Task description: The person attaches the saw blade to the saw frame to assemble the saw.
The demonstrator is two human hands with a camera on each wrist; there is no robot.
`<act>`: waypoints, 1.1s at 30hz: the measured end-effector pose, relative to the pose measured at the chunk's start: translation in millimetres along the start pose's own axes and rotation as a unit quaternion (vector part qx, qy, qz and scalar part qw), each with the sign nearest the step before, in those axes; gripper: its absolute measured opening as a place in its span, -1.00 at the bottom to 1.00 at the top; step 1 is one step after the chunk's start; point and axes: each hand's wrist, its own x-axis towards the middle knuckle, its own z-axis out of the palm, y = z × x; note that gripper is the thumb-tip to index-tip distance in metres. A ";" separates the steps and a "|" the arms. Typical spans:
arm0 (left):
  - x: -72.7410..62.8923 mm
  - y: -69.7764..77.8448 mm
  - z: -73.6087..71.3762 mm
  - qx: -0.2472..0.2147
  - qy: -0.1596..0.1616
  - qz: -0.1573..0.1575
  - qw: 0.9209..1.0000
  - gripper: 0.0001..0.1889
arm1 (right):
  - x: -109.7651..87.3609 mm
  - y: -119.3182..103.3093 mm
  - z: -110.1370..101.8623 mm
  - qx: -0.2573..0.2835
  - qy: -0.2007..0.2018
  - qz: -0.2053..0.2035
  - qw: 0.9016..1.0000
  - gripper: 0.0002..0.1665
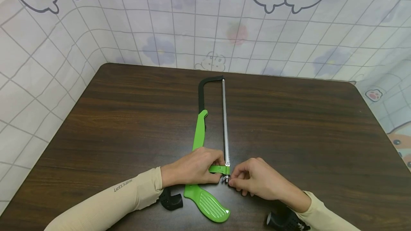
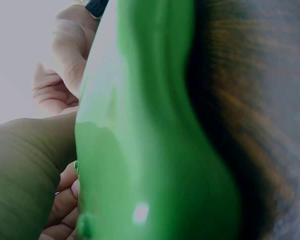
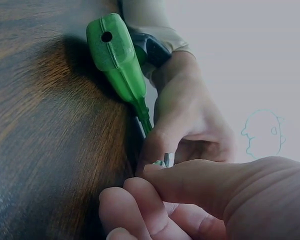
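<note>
A hacksaw lies on the table with its green handle (image 1: 210, 204) toward me, its black front frame (image 1: 201, 93) pointing away and its silver blade (image 1: 225, 124) along the right side. Across the green frame rests my left hand (image 1: 199, 165), its fingers and thumb gripping the short green arm (image 1: 219, 169) at the blade's near end. My right hand (image 1: 257, 177) pinches at the small metal wing nut (image 1: 225, 179) there, thumb against forefinger. In the right wrist view a bit of silver metal (image 3: 168, 159) shows above the thumb; the fingers hide the rest. The green handle (image 2: 140, 125) fills the left wrist view.
The dark wood-grain table (image 1: 305, 124) extends on both sides of the saw. A pale grid-patterned cloth (image 1: 179, 20) hangs behind it and at the sides. Black wrist cameras, one (image 1: 171, 200) by the left wrist and one (image 1: 284, 220) by the right, sit close over the table.
</note>
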 end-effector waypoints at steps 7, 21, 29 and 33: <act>0.1 0.1 -0.4 0.001 0.000 -0.001 1.000 -0.83 | -0.5 -0.5 -0.4 0.005 -0.004 -0.002 1.000 -0.84; 0.8 1.1 -1.5 -0.005 -0.006 -0.008 1.000 -0.84 | -0.1 -0.7 0.5 0.030 -0.019 0.016 0.999 -0.78; 0.7 0.6 -2.3 -0.008 -0.004 -0.005 1.000 -0.85 | 1.1 -2.1 2.7 0.035 -0.012 0.036 0.999 -0.58; 0.5 0.6 -2.4 -0.008 -0.004 -0.006 1.000 -0.85 | 1.5 -2.3 4.0 0.036 -0.007 0.046 0.998 -0.53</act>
